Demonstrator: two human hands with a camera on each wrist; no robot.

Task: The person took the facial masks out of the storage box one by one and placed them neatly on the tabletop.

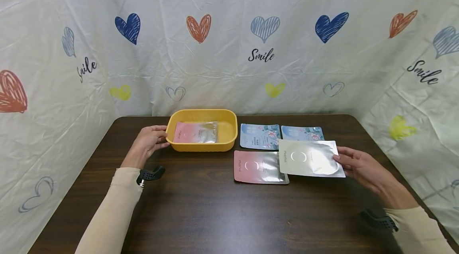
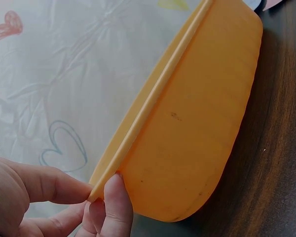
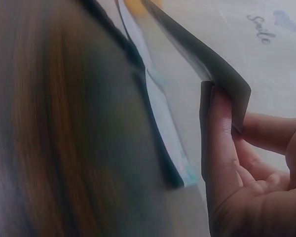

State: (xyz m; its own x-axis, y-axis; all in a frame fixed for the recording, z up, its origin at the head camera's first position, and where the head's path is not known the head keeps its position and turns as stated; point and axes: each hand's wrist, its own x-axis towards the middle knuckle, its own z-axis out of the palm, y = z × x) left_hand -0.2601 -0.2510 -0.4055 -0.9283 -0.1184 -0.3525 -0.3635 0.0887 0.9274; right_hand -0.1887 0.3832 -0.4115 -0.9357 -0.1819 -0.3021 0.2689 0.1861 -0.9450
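Observation:
My left hand (image 1: 150, 142) pinches the left rim of a yellow plastic basin (image 1: 201, 147); in the left wrist view, thumb and fingers grip the basin's rim (image 2: 138, 121). Inside the basin lies a pink and silver sachet (image 1: 195, 132). With its thumb and fingers my right hand (image 1: 365, 166) holds a pale green and silver sachet (image 1: 312, 158) by its right end, raised above the table. In the right wrist view that sachet (image 3: 222, 64) appears edge-on. It overlaps a second pink and silver sachet (image 1: 259, 167) and one of two blue floral sachets (image 1: 259, 136), (image 1: 303, 132) lying on the table.
The dark wooden table (image 1: 215, 214) ends at the back against a white cloth (image 1: 229, 86) printed with hearts and the word Smile. More of this cloth hangs at both sides. A dark band (image 1: 150, 174) circles each wrist.

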